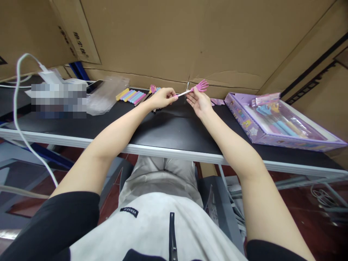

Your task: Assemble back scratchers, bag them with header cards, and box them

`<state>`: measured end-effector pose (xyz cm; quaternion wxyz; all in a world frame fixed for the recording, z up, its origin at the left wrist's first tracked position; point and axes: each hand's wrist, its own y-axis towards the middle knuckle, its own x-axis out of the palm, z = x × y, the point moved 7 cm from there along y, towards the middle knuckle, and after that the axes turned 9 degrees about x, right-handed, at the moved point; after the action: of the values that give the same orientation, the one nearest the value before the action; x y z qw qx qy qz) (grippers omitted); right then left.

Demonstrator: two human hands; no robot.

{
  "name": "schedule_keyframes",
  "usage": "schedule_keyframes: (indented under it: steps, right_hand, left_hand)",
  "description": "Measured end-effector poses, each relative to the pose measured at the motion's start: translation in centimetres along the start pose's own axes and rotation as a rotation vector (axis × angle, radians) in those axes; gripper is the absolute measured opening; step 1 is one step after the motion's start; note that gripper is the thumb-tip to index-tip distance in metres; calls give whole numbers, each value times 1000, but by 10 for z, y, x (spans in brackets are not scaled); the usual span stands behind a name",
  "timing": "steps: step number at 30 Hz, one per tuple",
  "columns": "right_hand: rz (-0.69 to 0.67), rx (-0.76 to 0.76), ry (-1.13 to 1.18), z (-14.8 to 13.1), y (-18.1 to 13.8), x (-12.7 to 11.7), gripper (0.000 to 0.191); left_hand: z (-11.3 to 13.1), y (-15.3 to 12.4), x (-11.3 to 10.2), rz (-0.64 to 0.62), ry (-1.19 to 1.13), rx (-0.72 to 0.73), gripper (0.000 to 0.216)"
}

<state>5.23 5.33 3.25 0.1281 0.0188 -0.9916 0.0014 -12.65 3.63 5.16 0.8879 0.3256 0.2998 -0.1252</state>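
The worktop [168, 134] is black, with a pale metal edge [176, 153] along the front. At its left lies a blurred-out heap [58, 101], with clear bags [104, 98] just beside it. Next, towards the back, comes a row of yellow, purple, blue and pink tubes [131, 96], then hand-topped sticks [152, 88], partly hidden. Further right lie some pink cards [217, 102] and a purple box [241, 117].

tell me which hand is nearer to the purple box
Right. The right hand is to the left of the purple box, not touching it; the left hand is farther left, at the other end of the pink-topped stick both hold.
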Motion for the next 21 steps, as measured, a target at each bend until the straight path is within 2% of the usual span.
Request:
schedule_keyframes:
  steps: [6, 21]
  right_hand:
    - [-29, 16, -16, 6, -6, 7, 47]
    - [36, 37, -33, 14, -4, 5, 50]
  left_hand:
    - [-3, 0, 0, -4, -29, -31, 14]
    - [-18, 2, -10, -19, -16, -67, 13]
